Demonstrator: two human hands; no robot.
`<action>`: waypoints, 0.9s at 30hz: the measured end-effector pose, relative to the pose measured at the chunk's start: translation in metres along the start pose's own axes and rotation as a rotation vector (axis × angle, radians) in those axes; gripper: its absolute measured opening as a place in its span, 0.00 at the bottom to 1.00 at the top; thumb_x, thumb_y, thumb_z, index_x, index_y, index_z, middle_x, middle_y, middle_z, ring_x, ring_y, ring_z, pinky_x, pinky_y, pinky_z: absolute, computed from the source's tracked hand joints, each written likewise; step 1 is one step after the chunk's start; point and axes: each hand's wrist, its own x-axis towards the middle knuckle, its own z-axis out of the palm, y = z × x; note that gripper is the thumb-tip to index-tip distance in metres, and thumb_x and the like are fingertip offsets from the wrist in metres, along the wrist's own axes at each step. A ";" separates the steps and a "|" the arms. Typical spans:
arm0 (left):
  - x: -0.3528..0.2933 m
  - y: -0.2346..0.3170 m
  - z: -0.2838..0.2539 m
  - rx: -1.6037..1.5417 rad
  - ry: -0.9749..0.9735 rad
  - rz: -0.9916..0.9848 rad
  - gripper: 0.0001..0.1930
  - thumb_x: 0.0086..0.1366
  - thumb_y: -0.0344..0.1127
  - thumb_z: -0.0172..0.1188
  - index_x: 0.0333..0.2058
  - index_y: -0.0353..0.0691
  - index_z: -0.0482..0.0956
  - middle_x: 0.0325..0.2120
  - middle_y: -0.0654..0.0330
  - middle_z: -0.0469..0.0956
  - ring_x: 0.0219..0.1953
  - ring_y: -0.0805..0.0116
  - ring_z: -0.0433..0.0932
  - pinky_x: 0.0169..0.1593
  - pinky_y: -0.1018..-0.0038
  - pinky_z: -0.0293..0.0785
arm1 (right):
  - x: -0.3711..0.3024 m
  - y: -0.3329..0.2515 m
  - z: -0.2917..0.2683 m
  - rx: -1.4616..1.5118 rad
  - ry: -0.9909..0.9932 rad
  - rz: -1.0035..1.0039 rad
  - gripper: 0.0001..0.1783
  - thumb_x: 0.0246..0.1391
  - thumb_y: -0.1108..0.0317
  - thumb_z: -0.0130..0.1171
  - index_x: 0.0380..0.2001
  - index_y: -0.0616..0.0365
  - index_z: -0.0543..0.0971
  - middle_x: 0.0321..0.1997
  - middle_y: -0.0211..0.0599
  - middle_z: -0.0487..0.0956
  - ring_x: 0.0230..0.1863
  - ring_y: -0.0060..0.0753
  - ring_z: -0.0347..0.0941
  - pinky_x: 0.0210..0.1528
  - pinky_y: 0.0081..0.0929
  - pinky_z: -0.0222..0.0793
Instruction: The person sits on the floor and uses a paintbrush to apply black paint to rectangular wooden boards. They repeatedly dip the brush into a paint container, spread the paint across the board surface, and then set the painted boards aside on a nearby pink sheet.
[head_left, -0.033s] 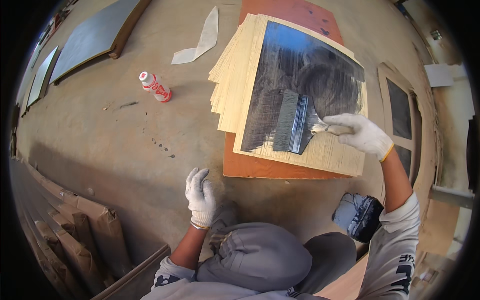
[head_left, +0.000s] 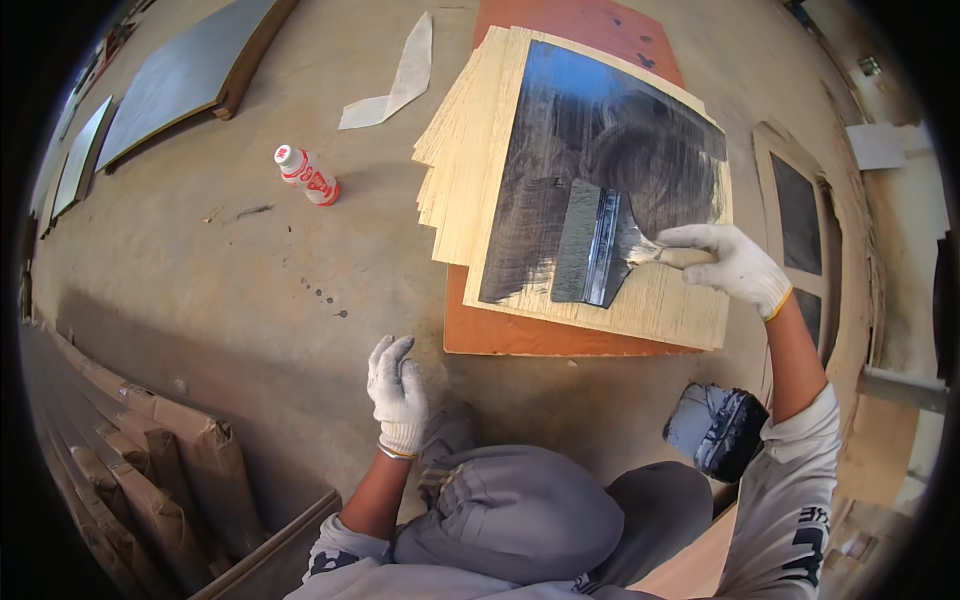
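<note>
In a white glove, my right hand [head_left: 735, 262] grips the handle of a wide paintbrush [head_left: 600, 248]. The brush's dark bristles rest on the lower part of a wood-grain board [head_left: 478, 240]. Streaky black paint [head_left: 560, 150] covers most of that board, with a bluish sheen at its far end and bare pale wood along the near and left edges. More pale boards [head_left: 440, 180] lie fanned out beneath it. My left hand [head_left: 400, 392], also gloved and smudged grey at the fingertips, is raised above the floor left of the boards. Its fingers are loosely bent and hold nothing.
Under the stack lies a reddish-brown sheet [head_left: 540, 335]. A paint-smeared black container [head_left: 715, 430] stands near my right forearm. On the floor are a white bottle with red markings [head_left: 308, 176] and a pale strip [head_left: 405, 85]. Brown wrapped bundles [head_left: 200, 450] lean at lower left.
The brush has shifted very slightly to the right along with my right hand. My left hand is nearly unchanged.
</note>
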 end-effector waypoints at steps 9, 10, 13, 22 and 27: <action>0.010 0.012 0.005 -0.077 -0.057 0.007 0.16 0.73 0.22 0.51 0.55 0.31 0.81 0.55 0.46 0.82 0.64 0.48 0.77 0.68 0.57 0.71 | 0.021 0.065 0.057 1.378 0.676 0.231 0.12 0.73 0.64 0.61 0.55 0.52 0.78 0.49 0.38 0.86 0.28 0.20 0.75 0.24 0.21 0.64; 0.010 0.013 0.006 -0.081 -0.059 0.009 0.15 0.74 0.23 0.50 0.55 0.31 0.81 0.55 0.47 0.82 0.64 0.51 0.77 0.69 0.59 0.70 | 0.029 0.066 0.065 1.359 0.702 0.303 0.11 0.73 0.65 0.61 0.54 0.53 0.78 0.47 0.40 0.86 0.26 0.19 0.75 0.22 0.20 0.63; 0.008 0.012 0.000 -0.126 -0.036 -0.026 0.16 0.73 0.22 0.51 0.55 0.30 0.81 0.56 0.45 0.81 0.64 0.49 0.77 0.68 0.59 0.72 | 0.032 0.042 0.059 1.198 0.741 0.293 0.09 0.73 0.67 0.60 0.52 0.57 0.78 0.42 0.43 0.87 0.22 0.17 0.72 0.19 0.18 0.58; -0.003 0.009 0.003 -0.065 -0.083 -0.012 0.16 0.73 0.22 0.50 0.55 0.30 0.81 0.55 0.46 0.82 0.63 0.52 0.78 0.68 0.60 0.71 | 0.036 0.005 0.056 0.977 0.317 0.274 0.11 0.65 0.79 0.62 0.49 0.65 0.77 0.37 0.46 0.84 0.27 0.28 0.81 0.22 0.22 0.73; 0.001 0.018 0.004 -0.077 -0.064 -0.008 0.16 0.72 0.23 0.51 0.53 0.32 0.82 0.54 0.45 0.82 0.63 0.45 0.77 0.67 0.56 0.72 | 0.091 -0.040 0.108 0.878 0.180 0.219 0.13 0.64 0.74 0.67 0.49 0.66 0.78 0.37 0.44 0.85 0.29 0.29 0.82 0.25 0.21 0.75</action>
